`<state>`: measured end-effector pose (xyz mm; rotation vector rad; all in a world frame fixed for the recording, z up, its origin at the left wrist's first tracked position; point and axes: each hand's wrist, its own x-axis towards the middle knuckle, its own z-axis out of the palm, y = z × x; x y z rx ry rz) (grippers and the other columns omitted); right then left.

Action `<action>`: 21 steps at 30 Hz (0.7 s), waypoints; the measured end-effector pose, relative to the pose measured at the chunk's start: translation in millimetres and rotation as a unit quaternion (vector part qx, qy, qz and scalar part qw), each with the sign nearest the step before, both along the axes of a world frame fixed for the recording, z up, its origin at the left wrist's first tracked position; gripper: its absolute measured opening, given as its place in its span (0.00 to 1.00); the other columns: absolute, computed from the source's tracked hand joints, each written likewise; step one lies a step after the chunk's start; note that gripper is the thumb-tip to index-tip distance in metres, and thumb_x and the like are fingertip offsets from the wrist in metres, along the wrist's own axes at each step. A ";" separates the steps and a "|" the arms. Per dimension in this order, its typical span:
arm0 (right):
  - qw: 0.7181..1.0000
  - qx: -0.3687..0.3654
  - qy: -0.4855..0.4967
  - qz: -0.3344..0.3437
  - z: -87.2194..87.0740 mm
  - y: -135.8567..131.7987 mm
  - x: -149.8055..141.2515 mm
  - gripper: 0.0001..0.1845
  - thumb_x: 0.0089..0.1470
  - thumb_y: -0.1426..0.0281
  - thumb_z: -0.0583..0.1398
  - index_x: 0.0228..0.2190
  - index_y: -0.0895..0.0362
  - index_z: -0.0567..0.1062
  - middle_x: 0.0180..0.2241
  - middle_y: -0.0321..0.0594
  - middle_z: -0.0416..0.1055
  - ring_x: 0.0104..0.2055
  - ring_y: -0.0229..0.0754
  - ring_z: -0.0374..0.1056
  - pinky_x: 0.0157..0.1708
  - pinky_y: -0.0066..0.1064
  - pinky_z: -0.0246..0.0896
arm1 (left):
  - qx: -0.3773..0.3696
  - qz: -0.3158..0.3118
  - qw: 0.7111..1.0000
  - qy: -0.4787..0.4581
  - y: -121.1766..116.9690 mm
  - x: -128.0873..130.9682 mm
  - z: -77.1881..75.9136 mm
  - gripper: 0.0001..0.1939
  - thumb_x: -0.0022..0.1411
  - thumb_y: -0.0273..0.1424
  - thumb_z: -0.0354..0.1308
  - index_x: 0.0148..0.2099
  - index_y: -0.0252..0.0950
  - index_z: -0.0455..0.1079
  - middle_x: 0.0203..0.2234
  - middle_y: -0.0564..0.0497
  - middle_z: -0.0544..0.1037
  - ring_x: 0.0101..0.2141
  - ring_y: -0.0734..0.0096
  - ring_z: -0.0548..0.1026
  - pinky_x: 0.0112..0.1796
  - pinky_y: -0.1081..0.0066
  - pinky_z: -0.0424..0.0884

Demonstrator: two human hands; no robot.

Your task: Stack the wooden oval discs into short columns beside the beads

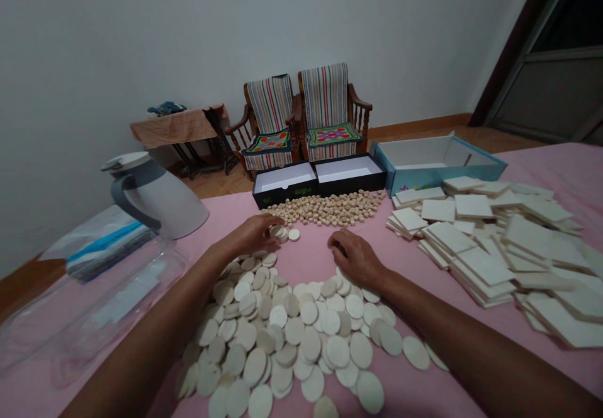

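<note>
A wide heap of pale wooden discs point(292, 336) lies on the pink tablecloth point(311, 251) in front of me. My left hand point(257, 233) rests at the heap's far left edge, fingers curled round a small stack of discs point(281, 232), with one loose disc beside it. My right hand point(355, 256) lies knuckles up at the heap's far right edge, fingers curled under; what they hold, if anything, is hidden. Beyond both hands runs a strip of small round wooden pieces point(332, 208).
Stacks of pale square tiles point(499, 248) cover the right side. Two black open boxes point(320, 179) and a blue open box point(436, 157) stand at the far edge. A white jug point(157, 195) and clear plastic bags point(89, 292) lie left. Two striped chairs point(301, 120) stand behind.
</note>
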<state>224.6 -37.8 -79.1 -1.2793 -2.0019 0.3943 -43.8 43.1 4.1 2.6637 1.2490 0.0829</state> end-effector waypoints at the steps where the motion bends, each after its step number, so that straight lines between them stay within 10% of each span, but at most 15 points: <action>1: 1.000 0.000 0.001 -0.001 -0.1 -0.1 -0.1 0.08 0.50 0.79 0.53 0.32 0.56 0.69 0.31 0.37 0.65 0.33 0.38 0.61 0.34 0.29 0.52 | -0.004 0.006 1.000 0.001 -1.6 -0.8 1.5 0.20 0.55 0.32 0.60 0.51 0.37 0.70 0.39 0.47 0.76 0.30 0.72 0.73 0.33 0.75 0.67; 21: 1.000 -0.001 0.003 0.002 -2.1 0.8 -0.1 0.08 0.50 0.79 0.53 0.32 0.56 0.68 0.31 0.38 0.66 0.33 0.39 0.61 0.34 0.29 0.53 | -0.014 -0.031 0.999 0.011 9.1 6.6 -7.9 0.21 0.52 0.31 0.62 0.50 0.37 0.70 0.42 0.47 0.75 0.35 0.67 0.74 0.36 0.73 0.67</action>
